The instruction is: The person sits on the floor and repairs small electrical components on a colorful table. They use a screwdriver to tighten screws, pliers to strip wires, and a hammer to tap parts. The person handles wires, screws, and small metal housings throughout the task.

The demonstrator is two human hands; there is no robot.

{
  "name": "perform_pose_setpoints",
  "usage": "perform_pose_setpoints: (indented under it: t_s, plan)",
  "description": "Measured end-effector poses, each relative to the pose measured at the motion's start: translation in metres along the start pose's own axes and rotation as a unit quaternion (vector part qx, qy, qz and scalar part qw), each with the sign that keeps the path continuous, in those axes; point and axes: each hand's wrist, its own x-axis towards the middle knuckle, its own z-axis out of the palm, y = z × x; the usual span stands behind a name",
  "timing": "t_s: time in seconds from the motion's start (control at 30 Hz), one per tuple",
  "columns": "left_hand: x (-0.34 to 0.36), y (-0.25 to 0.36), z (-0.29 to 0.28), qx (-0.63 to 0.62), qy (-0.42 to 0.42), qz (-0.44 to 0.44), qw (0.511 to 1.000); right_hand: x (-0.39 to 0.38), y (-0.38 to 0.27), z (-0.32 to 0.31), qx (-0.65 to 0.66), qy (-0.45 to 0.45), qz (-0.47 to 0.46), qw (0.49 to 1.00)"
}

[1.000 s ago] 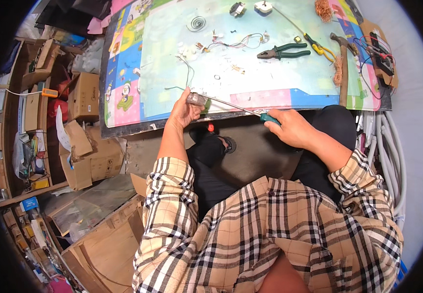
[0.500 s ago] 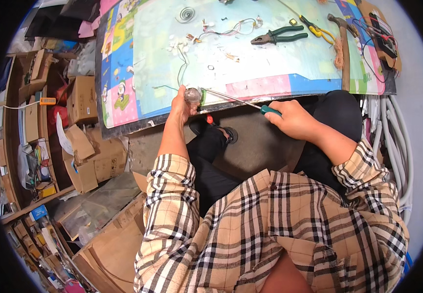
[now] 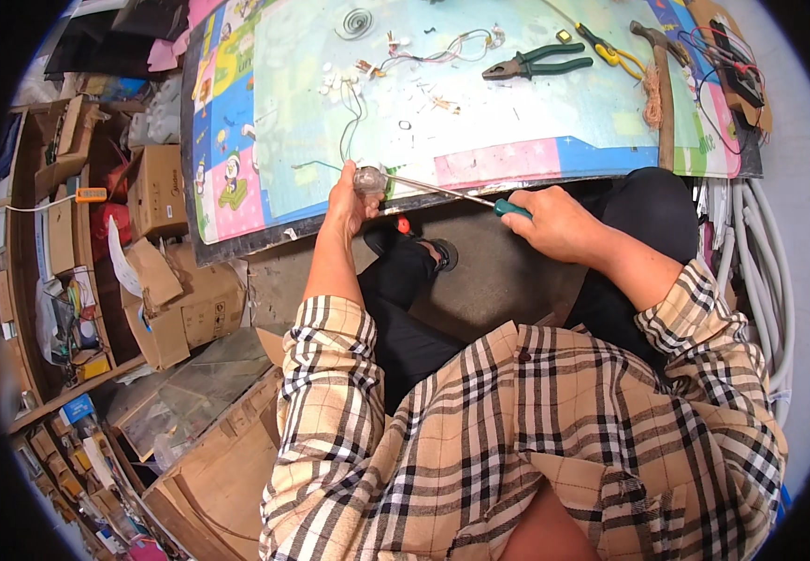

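Observation:
My left hand [image 3: 345,204] is closed around a small round greyish part [image 3: 368,179] at the near edge of the table; its exact kind is hard to make out. Thin wires [image 3: 353,120] run close by it. In my right hand [image 3: 559,224] is a screwdriver [image 3: 447,192], gripped by its green handle. Its long metal shaft points left, and the tip meets the side of the round part. My fingers hide much of the part's underside.
On the patterned mat [image 3: 508,168] lie green-handled pliers [image 3: 537,62], yellow-handled pliers [image 3: 610,51], a hammer [image 3: 664,103], a metal coil [image 3: 358,23] and wired pieces [image 3: 442,51]. Cardboard boxes [image 3: 157,192] and shelves stand left. Grey tubes [image 3: 760,280] stand right. My knees are below the table edge.
My right hand and the screwdriver handle have shifted slightly left and up. My left hand still holds the round part in nearly the same place.

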Motion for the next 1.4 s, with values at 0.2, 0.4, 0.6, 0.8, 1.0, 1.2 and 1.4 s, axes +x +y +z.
perform_pose_setpoints:
  t_s: [0.2, 0.4, 0.6, 0.8, 1.0, 1.2, 1.4]
  plan:
    - [0.0, 0.0, -0.001, 0.011, -0.017, -0.005, 1.0, -0.001, 0.001, -0.004, -0.006, 0.001, -0.016, 1.0]
    - [-0.007, 0.003, 0.007, 0.113, -0.019, 0.068, 0.991, 0.006, 0.014, -0.015, 0.034, -0.045, -0.015, 0.998]
    - [-0.007, 0.001, 0.003, 0.107, -0.037, 0.078, 0.991, 0.006, 0.02, -0.01, 0.024, -0.021, -0.026, 0.999]
    - [-0.006, -0.003, 0.003, 0.097, -0.012, 0.086, 0.992, 0.005, 0.015, -0.006, 0.164, -0.097, 0.086, 0.978]
    - [-0.004, -0.003, -0.001, 0.067, -0.04, 0.07, 0.994, 0.005, 0.018, -0.006, 0.081, -0.019, -0.01, 0.996]
    - [-0.002, -0.004, -0.002, 0.044, -0.023, 0.052, 0.997, 0.008, 0.015, -0.011, 0.058, -0.026, -0.016, 0.998]
    - [-0.005, -0.002, 0.002, 0.049, -0.015, 0.057, 0.997, 0.007, 0.01, -0.014, 0.065, -0.031, -0.006, 0.997]
